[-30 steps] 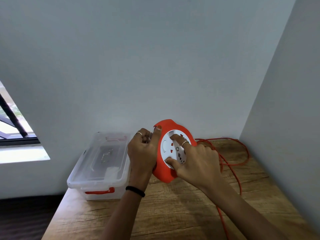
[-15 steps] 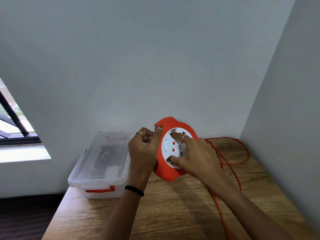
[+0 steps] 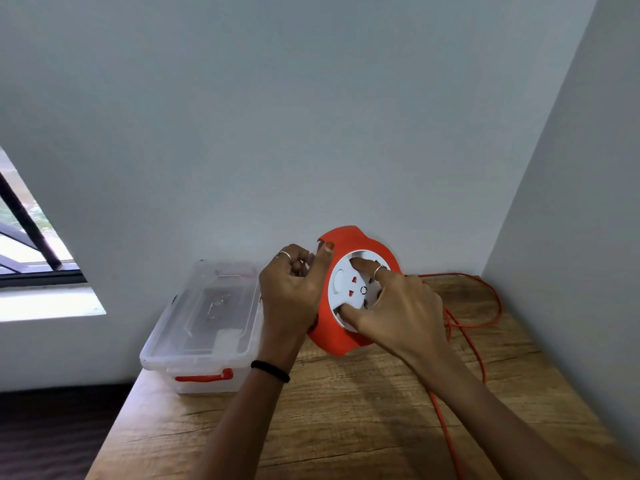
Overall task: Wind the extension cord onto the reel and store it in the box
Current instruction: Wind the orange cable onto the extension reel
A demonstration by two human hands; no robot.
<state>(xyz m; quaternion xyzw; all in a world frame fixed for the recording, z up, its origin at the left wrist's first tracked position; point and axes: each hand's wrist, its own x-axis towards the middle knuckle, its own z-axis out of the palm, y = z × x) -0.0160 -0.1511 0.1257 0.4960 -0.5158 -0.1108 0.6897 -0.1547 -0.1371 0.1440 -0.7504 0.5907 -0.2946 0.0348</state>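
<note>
A: How many things are on the wooden table [image 3: 346,427]?
B: One orange reel [image 3: 337,336], one orange cord [image 3: 481,317] looping right of the reel, and one clear box [image 3: 204,323] left of it.
A: And hands?
B: Two, both on the reel: left hand [image 3: 291,292], right hand [image 3: 398,310].

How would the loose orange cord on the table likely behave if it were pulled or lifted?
The orange cord would probably be floppy: it lies in slack loops on the table. Those loops look apt to drag or snag. It seems thin, so likely light.
</note>
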